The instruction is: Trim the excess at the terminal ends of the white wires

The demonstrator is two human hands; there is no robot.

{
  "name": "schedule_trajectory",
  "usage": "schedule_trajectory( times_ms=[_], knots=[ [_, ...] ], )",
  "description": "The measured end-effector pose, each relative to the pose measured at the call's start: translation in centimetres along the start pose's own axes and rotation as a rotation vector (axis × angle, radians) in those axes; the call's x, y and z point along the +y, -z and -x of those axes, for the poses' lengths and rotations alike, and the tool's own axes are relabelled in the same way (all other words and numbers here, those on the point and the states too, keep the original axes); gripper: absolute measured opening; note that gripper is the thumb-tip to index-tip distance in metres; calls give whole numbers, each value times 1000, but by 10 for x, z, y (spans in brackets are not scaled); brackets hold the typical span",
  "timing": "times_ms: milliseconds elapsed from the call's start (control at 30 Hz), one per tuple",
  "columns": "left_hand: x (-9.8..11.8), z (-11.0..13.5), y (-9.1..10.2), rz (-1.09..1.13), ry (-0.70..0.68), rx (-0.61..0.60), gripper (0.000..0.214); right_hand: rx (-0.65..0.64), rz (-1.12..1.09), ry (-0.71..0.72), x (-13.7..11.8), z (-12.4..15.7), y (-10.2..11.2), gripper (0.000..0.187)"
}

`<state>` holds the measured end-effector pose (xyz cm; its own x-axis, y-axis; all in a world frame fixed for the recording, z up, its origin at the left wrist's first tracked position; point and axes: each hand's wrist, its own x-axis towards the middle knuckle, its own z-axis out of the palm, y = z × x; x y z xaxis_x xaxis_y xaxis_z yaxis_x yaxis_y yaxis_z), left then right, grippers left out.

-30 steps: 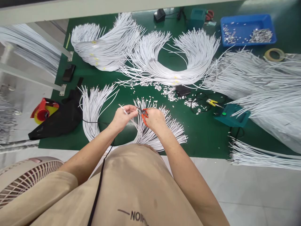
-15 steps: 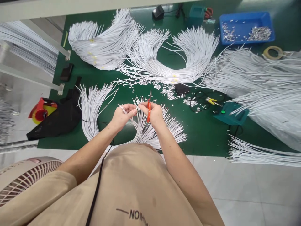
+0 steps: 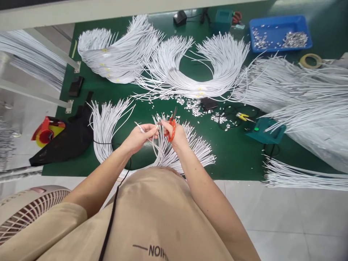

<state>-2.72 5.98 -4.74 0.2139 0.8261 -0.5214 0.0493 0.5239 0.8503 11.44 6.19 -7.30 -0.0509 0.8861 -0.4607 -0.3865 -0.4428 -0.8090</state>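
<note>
In the head view, my left hand [image 3: 141, 137] is closed on a white cable [image 3: 139, 127], whose end sticks out past the fingers. Close beside it, my right hand [image 3: 177, 135] holds orange-handled scissors [image 3: 171, 131] with the blades pointing away from me. The right fingertips meet the cable at the left fingertips; the small detail there is too fine to make out. Under both hands lies a curved bundle of white cables [image 3: 190, 148], its other end [image 3: 104, 123] fanning out on the left.
More white cable bundles [image 3: 206, 87] lie behind on the green table [image 3: 239, 163]. Small silvery pieces [image 3: 194, 108] are scattered between them. A blue tray [image 3: 280, 49], a teal box [image 3: 268, 132], yellow-handled pliers [image 3: 244, 116] and a red tape dispenser [image 3: 46, 131] surround the work area. A fan [image 3: 32, 214] stands at lower left.
The scissors have turned in my right hand, so both orange handle loops now show and the blades tilt right. Both hands stay together at the cable. The view has shifted slightly.
</note>
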Motion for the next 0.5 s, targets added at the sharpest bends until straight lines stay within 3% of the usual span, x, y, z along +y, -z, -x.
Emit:
schedule_trajectory(
  times_ms=[100,300,400,500],
  knots=[
    [-2,-3,-1,-21,-24,87,36,61,75,59,-5,3,-1,34],
    [-4,-1,-2,-76,-29,105,35,108,260,131,6,3,-4,29],
    [-3,2,1,-57,57,64,32,254,424,103,12,3,0,28],
    [-3,4,3,-63,74,43,36,374,657,259,6,11,2,22]
  ],
)
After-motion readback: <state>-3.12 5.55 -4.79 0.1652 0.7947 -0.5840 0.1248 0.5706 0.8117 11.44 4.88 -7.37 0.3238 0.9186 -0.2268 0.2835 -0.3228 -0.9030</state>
